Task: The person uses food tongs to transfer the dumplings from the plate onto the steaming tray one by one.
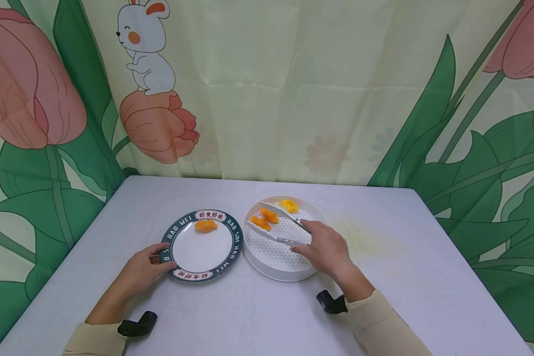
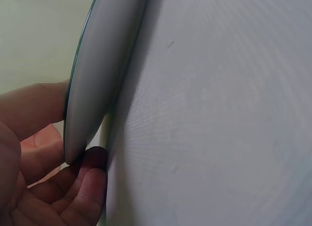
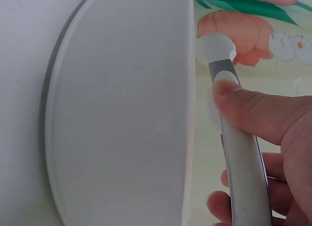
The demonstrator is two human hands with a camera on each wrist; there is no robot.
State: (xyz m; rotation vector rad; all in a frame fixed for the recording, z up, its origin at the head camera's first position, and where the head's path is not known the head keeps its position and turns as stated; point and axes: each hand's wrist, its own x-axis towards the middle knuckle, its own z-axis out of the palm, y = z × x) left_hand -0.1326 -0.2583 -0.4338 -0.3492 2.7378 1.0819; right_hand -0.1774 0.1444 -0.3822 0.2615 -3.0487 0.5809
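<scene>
My left hand grips the near left rim of a white plate with a dark green lettered border. In the left wrist view, the thumb lies over the plate's edge and other fingers are beneath it. One orange piece of food lies on the plate. My right hand holds metal tongs with white tips, thumb on one arm, over a round white tray. The tongs' spread tips flank two orange pieces; contact is unclear. A yellow piece lies farther back in the tray.
Plate and tray stand side by side on a white-covered table. A pale yellow stain marks the cloth right of the tray. Behind the table hangs a curtain with tulips and a rabbit. Black wrist mounts stick out near both sleeves.
</scene>
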